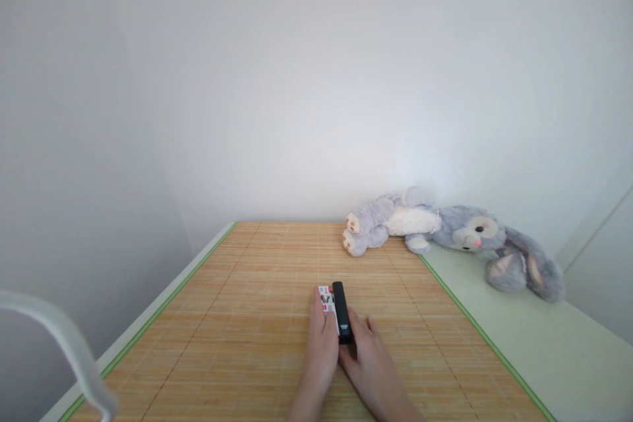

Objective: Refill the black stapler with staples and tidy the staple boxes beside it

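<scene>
Two slim objects lie side by side on a bamboo mat (pixel 237 316): a white one with red and dark markings (pixel 326 299) and a black one (pixel 341 316). My left hand (pixel 322 343) lies flat over the near part of the white object, fingers stretched forward. Beside it, my right hand (pixel 364 356) rests on the mat with its fingers touching the near end of the black object. Both hands are flat, not wrapped round anything.
A grey and white plush rabbit (pixel 445 227) lies on its side at the far right, against the white wall. Pale green bedding (pixel 519 330) runs right of the mat. A white curved rail (pixel 64 336) shows at lower left.
</scene>
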Demonstrator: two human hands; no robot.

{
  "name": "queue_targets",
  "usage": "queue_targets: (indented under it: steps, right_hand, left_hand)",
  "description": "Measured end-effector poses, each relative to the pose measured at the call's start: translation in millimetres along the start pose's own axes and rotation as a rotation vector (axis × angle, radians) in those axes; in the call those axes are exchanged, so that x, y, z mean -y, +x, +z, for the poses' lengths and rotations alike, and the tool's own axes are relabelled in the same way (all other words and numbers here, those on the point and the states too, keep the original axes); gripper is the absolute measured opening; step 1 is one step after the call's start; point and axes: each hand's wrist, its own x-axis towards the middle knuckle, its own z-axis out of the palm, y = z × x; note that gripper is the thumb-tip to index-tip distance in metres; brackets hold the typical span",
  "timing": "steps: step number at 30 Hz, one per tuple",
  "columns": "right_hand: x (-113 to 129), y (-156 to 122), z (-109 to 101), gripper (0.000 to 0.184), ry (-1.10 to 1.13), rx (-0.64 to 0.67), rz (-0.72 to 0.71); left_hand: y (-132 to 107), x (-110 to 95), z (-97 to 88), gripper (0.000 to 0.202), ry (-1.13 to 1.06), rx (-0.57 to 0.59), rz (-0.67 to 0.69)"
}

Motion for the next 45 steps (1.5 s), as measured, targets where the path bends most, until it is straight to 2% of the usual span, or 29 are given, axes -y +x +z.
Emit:
queue_targets:
  steps: [2,4,11,13,15,18,22,26,29,31,33,45]
  right_hand:
    - [-10,0,-10,0.068,0.006,0.018,-0.010]
    - [-26,-3,-24,0.069,0.008,0.014,-0.013]
    - [-94,-26,-91,0.067,0.022,-0.041,0.062]
    - [-104,-30,-107,0.067,0.027,-0.042,0.091]
    - [-108,-32,-116,0.066,0.033,-0.043,0.097]
    - [-111,-32,-118,0.068,0.038,-0.060,0.079]
    - [-122,-33,-110,0.077,0.023,-0.126,0.115]
    - [-129,-34,-105,0.076,0.067,-0.143,0.128]
    - [-125,-33,-106,0.071,0.090,-0.139,0.076]
    - [-119,-33,-109,0.068,0.085,-0.140,0.048]
    - [-113,-32,-111,0.065,0.072,-0.136,0.042]
    - [-109,-34,-113,0.060,0.099,-0.135,0.061]
  left_hand:
    - [0,-2,14.5,0.067,0.024,0.009,-0.014]
    - [-1,-5,37.3,0.067,0.038,0.034,-0.016]
    - [-7,-25,141.0,0.070,-0.025,0.134,0.006]
    - [-10,-31,158.9,0.072,-0.038,0.160,0.005]
    - [-11,-38,167.3,0.074,-0.052,0.181,-0.006]
    - [-11,-43,164.1,0.078,-0.070,0.226,-0.032]
    - [-5,-41,134.9,0.076,-0.065,0.285,-0.016]
    - [6,-32,90.1,0.077,0.164,0.336,0.185]
    - [12,-27,67.3,0.082,0.348,0.445,0.371]
    - [11,-26,62.3,0.085,0.410,0.493,0.446]
    - [9,-27,62.8,0.084,0.436,0.491,0.482]
    - [3,-32,64.4,0.076,0.480,0.491,0.518]
